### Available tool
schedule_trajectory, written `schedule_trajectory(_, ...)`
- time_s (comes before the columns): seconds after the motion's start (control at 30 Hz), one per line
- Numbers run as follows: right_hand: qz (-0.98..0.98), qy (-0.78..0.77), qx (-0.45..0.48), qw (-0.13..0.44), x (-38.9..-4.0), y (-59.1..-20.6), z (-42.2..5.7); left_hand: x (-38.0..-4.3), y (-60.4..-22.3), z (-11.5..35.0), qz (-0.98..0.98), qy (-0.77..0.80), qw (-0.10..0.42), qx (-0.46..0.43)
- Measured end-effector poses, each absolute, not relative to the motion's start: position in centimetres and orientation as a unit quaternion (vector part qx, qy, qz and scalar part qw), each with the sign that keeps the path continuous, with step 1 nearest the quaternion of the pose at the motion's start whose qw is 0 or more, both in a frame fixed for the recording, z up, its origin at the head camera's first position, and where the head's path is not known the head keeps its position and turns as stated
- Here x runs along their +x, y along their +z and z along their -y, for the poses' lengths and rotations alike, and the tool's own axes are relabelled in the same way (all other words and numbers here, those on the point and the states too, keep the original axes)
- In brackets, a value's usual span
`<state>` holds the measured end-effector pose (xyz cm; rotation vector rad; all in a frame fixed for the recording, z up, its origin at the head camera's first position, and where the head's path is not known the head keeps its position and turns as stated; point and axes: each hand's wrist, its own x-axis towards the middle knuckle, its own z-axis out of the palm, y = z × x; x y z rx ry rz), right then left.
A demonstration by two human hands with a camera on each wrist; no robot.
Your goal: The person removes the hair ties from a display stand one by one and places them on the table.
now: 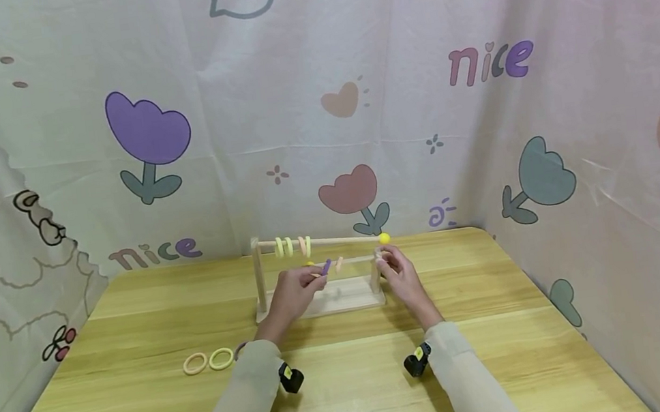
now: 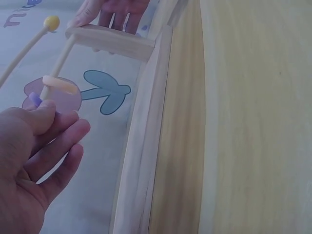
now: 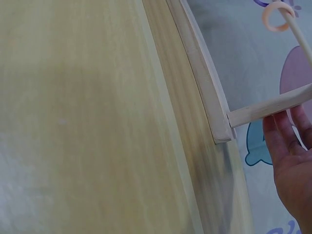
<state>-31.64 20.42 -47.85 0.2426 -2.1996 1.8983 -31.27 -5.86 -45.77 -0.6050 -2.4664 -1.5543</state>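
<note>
My left hand [image 1: 295,294] pinches a purple ring [image 1: 326,267] between thumb and fingers, around the lower rod [image 1: 358,259] of a wooden stand. A peach ring [image 2: 61,85] hangs on that same rod, just beyond the fingertips. With thumb on top and fingers behind, my right hand [image 1: 401,278] grips the short wooden post [image 3: 270,106] that bears the lower rod. Above, the upper rod [image 1: 346,239] runs from the taller left post [image 1: 260,276] to a yellow ball [image 1: 384,238] at its free end. Several yellow-green and peach rings hang near its left end.
A peach ring [image 1: 197,373] and a yellow ring [image 1: 223,368] lie on the table left of my left forearm. Beside them, a purple ring [image 1: 236,351] is partly hidden by the sleeve. The stand's flat base [image 1: 347,294] rests near the table's back. Patterned cloth hangs behind.
</note>
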Motion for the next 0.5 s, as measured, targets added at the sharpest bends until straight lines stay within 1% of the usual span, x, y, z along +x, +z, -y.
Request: schedule_trajectory(0.5,0.751,0.646,0.081,0.112,-31.59,-47.92,-20.42,-31.06,-45.56,6.45,0.829,-0.504,0.115,-0.214)
